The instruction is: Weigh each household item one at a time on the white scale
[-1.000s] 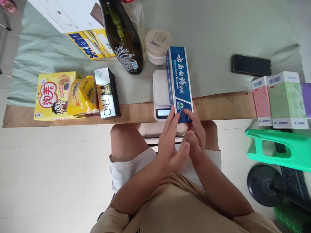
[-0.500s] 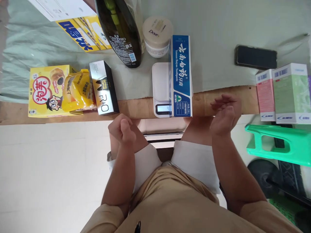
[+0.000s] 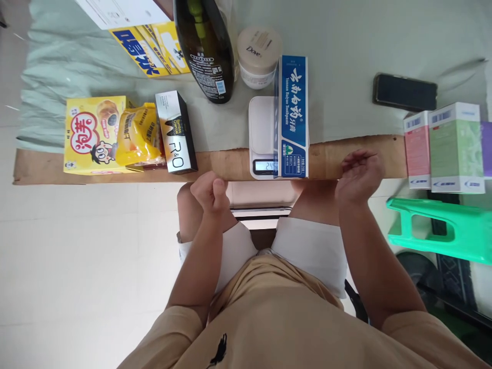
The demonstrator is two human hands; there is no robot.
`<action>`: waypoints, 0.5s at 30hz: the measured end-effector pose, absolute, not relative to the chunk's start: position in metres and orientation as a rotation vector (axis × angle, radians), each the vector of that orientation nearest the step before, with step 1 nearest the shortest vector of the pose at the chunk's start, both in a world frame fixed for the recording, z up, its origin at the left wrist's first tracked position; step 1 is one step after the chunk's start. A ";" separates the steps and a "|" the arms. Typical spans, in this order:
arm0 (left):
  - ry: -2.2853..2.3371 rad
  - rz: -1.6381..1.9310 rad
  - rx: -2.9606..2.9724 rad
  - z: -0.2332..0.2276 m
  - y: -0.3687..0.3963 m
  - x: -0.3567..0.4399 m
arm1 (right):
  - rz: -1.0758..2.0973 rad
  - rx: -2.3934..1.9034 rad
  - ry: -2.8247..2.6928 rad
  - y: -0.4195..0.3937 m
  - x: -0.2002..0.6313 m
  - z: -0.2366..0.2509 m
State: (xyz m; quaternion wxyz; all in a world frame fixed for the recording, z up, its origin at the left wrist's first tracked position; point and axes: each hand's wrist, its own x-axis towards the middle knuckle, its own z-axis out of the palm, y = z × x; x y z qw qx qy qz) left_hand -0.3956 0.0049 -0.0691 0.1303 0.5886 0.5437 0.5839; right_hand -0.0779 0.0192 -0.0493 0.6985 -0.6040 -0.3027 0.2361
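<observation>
Creased green cloth (image 3: 338, 61) meets a brown strip (image 3: 326, 159). At one o'clock, a glossy oblong toothpaste box (image 3: 293, 120) lies on the white scale (image 3: 262, 125); eight o'clock from it, the left hand (image 3: 210, 193) is fisted; at four, the right hand (image 3: 359, 177) cups air loosely.

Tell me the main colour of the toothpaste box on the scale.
The toothpaste box is mostly blue, printed in white; best seen in the head view.

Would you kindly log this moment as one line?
left hand: curled | right hand: half-open | both: off toothpaste box | toothpaste box: lying on white scale | display: lit, partly covered
</observation>
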 end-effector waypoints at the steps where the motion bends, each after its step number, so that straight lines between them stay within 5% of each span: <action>1: 1.579 1.690 1.706 -0.069 0.004 -0.395 | 0.505 -1.353 -0.692 0.020 -0.078 -0.051; 9: 1.514 1.712 1.739 -0.069 0.003 -0.393 | 0.400 -1.422 -0.853 0.019 -0.077 -0.062; 15: 1.256 1.927 1.876 -0.070 -0.013 -0.373 | 0.447 -1.465 -1.230 -0.018 -0.123 -0.018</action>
